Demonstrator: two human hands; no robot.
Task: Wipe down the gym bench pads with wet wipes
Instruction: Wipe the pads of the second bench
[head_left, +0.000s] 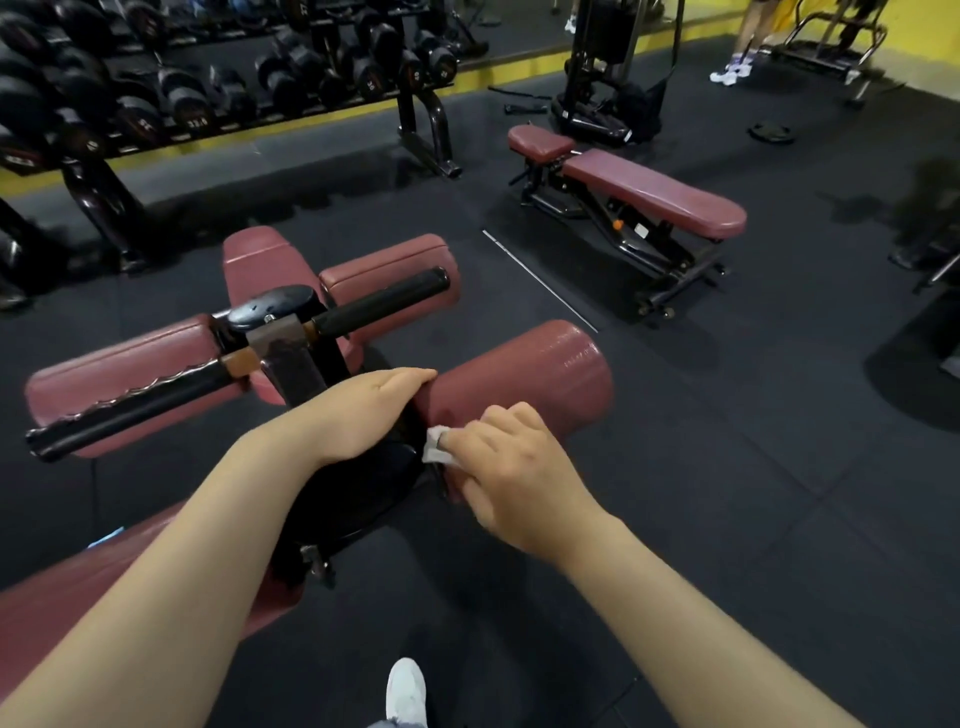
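Right hand (511, 470) pinches a white wet wipe (435, 445) against the maroon cylindrical roller pad (524, 374); left hand (371, 410) lies flat, steadying it; next, wipe outward.

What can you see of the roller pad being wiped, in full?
The roller pad is a cylinder covered in maroon vinyl-like material with a slight sheen. It lies horizontally, its free end pointing right, its inner end at the black frame. The left hand rests on its inner end. The right hand presses a white wet wipe against its near side.
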